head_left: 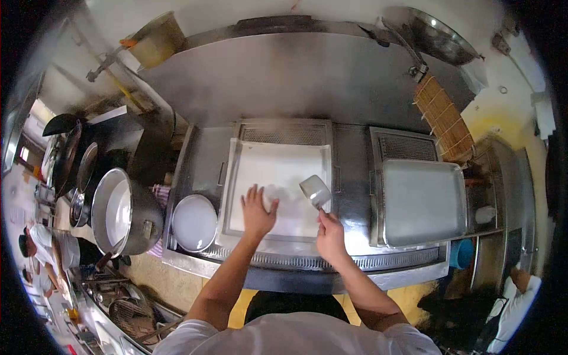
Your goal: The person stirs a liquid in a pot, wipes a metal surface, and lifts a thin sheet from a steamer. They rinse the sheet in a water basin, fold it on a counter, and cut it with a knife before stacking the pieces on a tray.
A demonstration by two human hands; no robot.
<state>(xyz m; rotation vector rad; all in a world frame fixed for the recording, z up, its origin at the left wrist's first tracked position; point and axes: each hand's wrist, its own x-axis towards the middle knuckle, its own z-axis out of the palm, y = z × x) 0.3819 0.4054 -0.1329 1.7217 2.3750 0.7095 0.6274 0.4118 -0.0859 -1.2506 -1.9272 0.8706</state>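
Observation:
My right hand (pixel 332 236) grips the handle of a metal ladle (pixel 315 190), its bowl over the right side of a white sheet (pixel 278 171). That sheet lies across a square metal frame in the middle of the steel counter. Over the sheet's left part, my left hand (pixel 258 213) is held with fingers spread and nothing in it. A faint haze hangs above the white surface between the two hands. To the left of the frame sits a round pan (pixel 194 223) with pale contents.
A big metal pot (pixel 148 228) with white liquid stands at left. On the right, a rectangular metal tray (pixel 423 201) covers a second unit. A bamboo mat (pixel 444 121) hangs at the upper right. Other people (pixel 53 254) are at the far left; a blue container (pixel 461 253) is at right.

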